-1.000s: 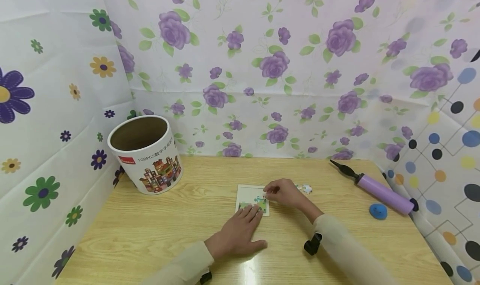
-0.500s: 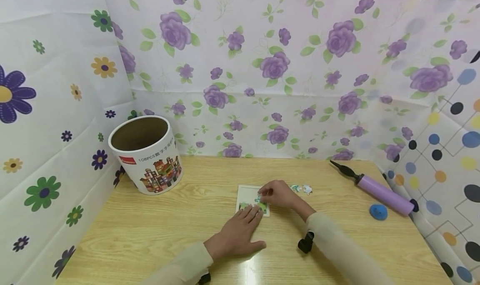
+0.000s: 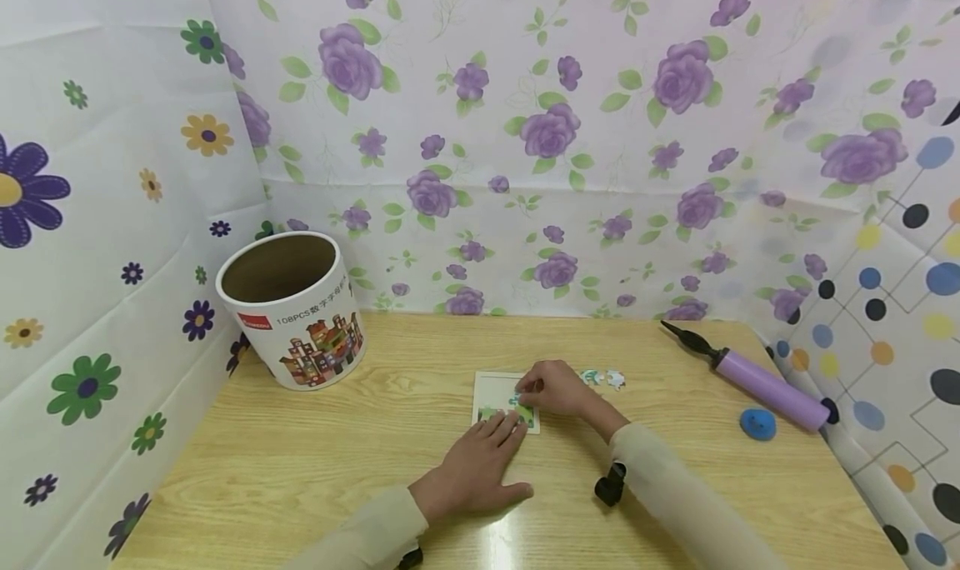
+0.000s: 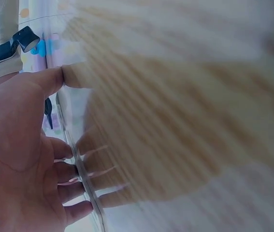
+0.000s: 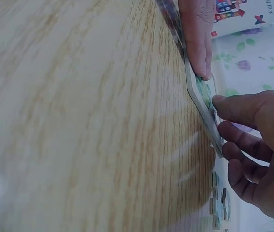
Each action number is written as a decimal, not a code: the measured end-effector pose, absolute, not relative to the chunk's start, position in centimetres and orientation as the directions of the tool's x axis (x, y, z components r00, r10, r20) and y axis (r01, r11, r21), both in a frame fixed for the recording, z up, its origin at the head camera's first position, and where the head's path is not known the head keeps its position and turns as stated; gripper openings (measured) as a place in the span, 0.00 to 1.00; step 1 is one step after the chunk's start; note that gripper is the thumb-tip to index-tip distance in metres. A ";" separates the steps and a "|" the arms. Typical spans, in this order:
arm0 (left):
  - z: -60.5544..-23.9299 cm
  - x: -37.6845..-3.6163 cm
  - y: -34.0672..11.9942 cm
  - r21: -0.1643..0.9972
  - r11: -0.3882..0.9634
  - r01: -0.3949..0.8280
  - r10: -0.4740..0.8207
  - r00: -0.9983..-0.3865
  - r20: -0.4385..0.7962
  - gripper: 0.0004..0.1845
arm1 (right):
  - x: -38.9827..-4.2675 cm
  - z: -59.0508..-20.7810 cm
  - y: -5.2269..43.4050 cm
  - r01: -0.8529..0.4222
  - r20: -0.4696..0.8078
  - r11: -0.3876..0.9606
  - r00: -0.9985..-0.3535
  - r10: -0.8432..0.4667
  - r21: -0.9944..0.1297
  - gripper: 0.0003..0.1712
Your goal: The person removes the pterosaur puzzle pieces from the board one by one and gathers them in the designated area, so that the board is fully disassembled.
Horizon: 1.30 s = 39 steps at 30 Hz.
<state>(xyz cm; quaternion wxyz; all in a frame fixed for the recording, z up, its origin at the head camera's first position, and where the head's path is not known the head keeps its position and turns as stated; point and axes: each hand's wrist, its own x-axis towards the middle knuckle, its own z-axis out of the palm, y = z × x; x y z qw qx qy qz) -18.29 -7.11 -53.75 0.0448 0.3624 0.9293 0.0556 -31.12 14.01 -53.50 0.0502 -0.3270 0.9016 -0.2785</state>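
So, far left: white printed bucket [image 3: 318, 341], standing on the table [image 3: 390, 445]. Next, left hand [image 3: 480, 472]: palm down, fingers extended, thumb out wide, fingertips resting on the near edge of the puzzle board [image 3: 497, 385], gripping nothing. Board lies flat mid-table, green pieces along its near side, upper left bare. Right hand [image 3: 562, 389]: fingers bent, thumb and forefinger close together at the board's right side; can't tell if they pinch a piece. Loose pieces [image 3: 615, 379] just beyond that hand. Far right: blue object [image 3: 758, 424], purple pump [image 3: 772, 389].
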 end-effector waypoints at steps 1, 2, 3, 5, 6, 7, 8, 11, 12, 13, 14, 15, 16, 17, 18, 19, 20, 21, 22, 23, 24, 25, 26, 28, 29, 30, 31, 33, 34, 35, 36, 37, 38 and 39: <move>-53.8 -18.3 -7.1 0.133 0.730 0.670 0.679 -0.733 -0.038 0.47 | -31.1 -53.5 14.0 -0.564 0.093 0.629 -0.779 -0.620 -0.534 0.07; -53.9 -18.3 -7.1 0.130 0.730 0.671 0.680 -0.732 -0.035 0.47 | -31.1 -53.5 14.0 -0.567 0.094 0.628 -0.778 -0.622 -0.533 0.07; -53.9 -18.3 -7.1 0.129 0.729 0.672 0.680 -0.732 -0.034 0.47 | -31.2 -53.5 14.0 -0.569 0.094 0.628 -0.776 -0.624 -0.531 0.07; -53.9 -18.3 -7.1 0.124 0.729 0.673 0.681 -0.732 -0.033 0.47 | -31.2 -53.5 14.0 -0.575 0.093 0.627 -0.772 -0.629 -0.526 0.06; -53.9 -18.3 -7.1 0.123 0.730 0.672 0.680 -0.732 -0.034 0.47 | -31.2 -53.5 14.0 -0.576 0.091 0.629 -0.771 -0.630 -0.523 0.06; -53.9 -18.3 -7.0 0.123 0.730 0.672 0.680 -0.732 -0.036 0.47 | -31.2 -53.5 14.0 -0.576 0.089 0.630 -0.771 -0.631 -0.521 0.06; -53.9 -18.3 -7.0 0.123 0.731 0.671 0.679 -0.733 -0.038 0.47 | -31.2 -53.5 14.0 -0.574 0.085 0.633 -0.772 -0.630 -0.520 0.06; -53.7 -18.3 -7.0 0.122 0.735 0.666 0.675 -0.736 -0.052 0.47 | -31.1 -53.4 13.9 -0.568 0.075 0.640 -0.775 -0.627 -0.517 0.05; -53.7 -18.2 -7.0 0.123 0.737 0.665 0.674 -0.737 -0.057 0.47 | -31.0 -53.4 13.8 -0.567 0.075 0.641 -0.776 -0.626 -0.517 0.05; -53.6 -18.2 -7.0 0.124 0.738 0.663 0.673 -0.737 -0.062 0.47 | -31.0 -53.4 13.8 -0.565 0.073 0.644 -0.778 -0.624 -0.515 0.05; -53.5 -18.2 -6.9 0.125 0.740 0.661 0.671 -0.739 -0.068 0.47 | -31.0 -53.3 13.8 -0.562 0.071 0.647 -0.780 -0.621 -0.516 0.05; -53.4 -18.2 -6.9 0.126 0.742 0.659 0.669 -0.740 -0.072 0.47 | -31.0 -53.3 13.8 -0.560 0.071 0.646 -0.781 -0.620 -0.519 0.05; -53.3 -18.2 -6.9 0.131 0.743 0.657 0.668 -0.741 -0.075 0.47 | -31.0 -53.4 13.8 -0.556 0.072 0.645 -0.784 -0.617 -0.524 0.05; -53.2 -18.2 -6.9 0.134 0.744 0.655 0.666 -0.741 -0.078 0.47 | -31.0 -53.4 13.8 -0.550 0.073 0.642 -0.786 -0.613 -0.533 0.05; -53.1 -18.2 -6.9 0.137 0.746 0.651 0.664 -0.743 -0.082 0.47 | -31.0 -53.4 13.8 -0.546 0.075 0.638 -0.788 -0.611 -0.543 0.04; -53.1 -18.2 -6.9 0.139 0.748 0.649 0.662 -0.745 -0.086 0.47 | -31.0 -53.4 13.8 -0.541 0.075 0.636 -0.791 -0.608 -0.550 0.04; -53.0 -18.2 -6.9 0.141 0.749 0.647 0.661 -0.746 -0.088 0.47 | -31.0 -53.5 13.9 -0.537 0.079 0.632 -0.793 -0.604 -0.559 0.04; -53.0 -18.1 -6.9 0.140 0.750 0.647 0.660 -0.746 -0.086 0.47 | -31.0 -53.5 13.9 -0.534 0.084 0.628 -0.795 -0.601 -0.566 0.04; -52.9 -18.1 -6.9 0.138 0.751 0.646 0.659 -0.747 -0.085 0.47 | -30.9 -53.5 13.9 -0.532 0.089 0.625 -0.797 -0.597 -0.572 0.04; -52.9 -18.1 -6.8 0.134 0.752 0.646 0.658 -0.748 -0.084 0.47 | -30.9 -53.5 14.0 -0.530 0.093 0.622 -0.799 -0.595 -0.576 0.04; -52.9 -18.1 -6.8 0.133 0.752 0.646 0.658 -0.749 -0.082 0.47 | -30.9 -53.5 14.0 -0.529 0.096 0.621 -0.800 -0.592 -0.579 0.05; -52.9 -18.1 -6.8 0.131 0.751 0.647 0.658 -0.749 -0.079 0.47 | -30.9 -53.5 14.0 -0.528 0.100 0.618 -0.801 -0.590 -0.582 0.05; -52.9 -18.1 -6.8 0.131 0.751 0.647 0.658 -0.749 -0.076 0.47 | -30.9 -53.4 14.0 -0.526 0.099 0.616 -0.802 -0.589 -0.587 0.05; -52.9 -18.0 -6.8 0.128 0.751 0.648 0.658 -0.749 -0.073 0.47 | -30.8 -53.3 14.0 -0.521 0.095 0.608 -0.800 -0.592 -0.599 0.06; -52.9 -18.0 -6.8 0.131 0.751 0.647 0.658 -0.749 -0.072 0.47 | -30.8 -53.2 14.0 -0.517 0.090 0.606 -0.800 -0.593 -0.605 0.06; -52.9 -18.0 -6.8 0.132 0.751 0.648 0.659 -0.749 -0.071 0.47 | -30.9 -53.1 14.0 -0.513 0.084 0.603 -0.800 -0.595 -0.611 0.07; -52.9 -18.0 -6.8 0.131 0.751 0.648 0.659 -0.749 -0.070 0.47 | -30.9 -53.1 14.0 -0.509 0.076 0.602 -0.799 -0.597 -0.616 0.07; -52.9 -18.0 -6.8 0.135 0.750 0.648 0.659 -0.749 -0.067 0.47 | -30.9 -53.0 14.1 -0.498 0.062 0.601 -0.799 -0.598 -0.625 0.07; -52.8 -18.0 -6.8 0.137 0.751 0.647 0.658 -0.750 -0.068 0.47 | -30.9 -53.1 14.1 -0.492 0.056 0.602 -0.801 -0.596 -0.629 0.07; -52.9 -18.0 -6.8 0.138 0.751 0.646 0.658 -0.750 -0.067 0.47 | -31.0 -53.1 14.1 -0.488 0.050 0.603 -0.802 -0.596 -0.631 0.07; -52.8 -18.0 -6.8 0.137 0.751 0.645 0.657 -0.751 -0.069 0.47 | -31.0 -53.1 14.1 -0.486 0.049 0.603 -0.802 -0.596 -0.633 0.07; -52.8 -18.0 -6.8 0.138 0.752 0.645 0.657 -0.751 -0.069 0.47 | -31.1 -53.2 14.2 -0.484 0.049 0.601 -0.802 -0.595 -0.636 0.07; -52.9 -18.0 -6.8 0.141 0.752 0.644 0.656 -0.751 -0.071 0.47 | -31.1 -53.2 14.2 -0.483 0.050 0.600 -0.803 -0.594 -0.638 0.08; -52.8 -18.0 -6.8 0.142 0.754 0.642 0.655 -0.752 -0.074 0.47 | -31.2 -53.3 14.2 -0.484 0.052 0.599 -0.803 -0.593 -0.638 0.08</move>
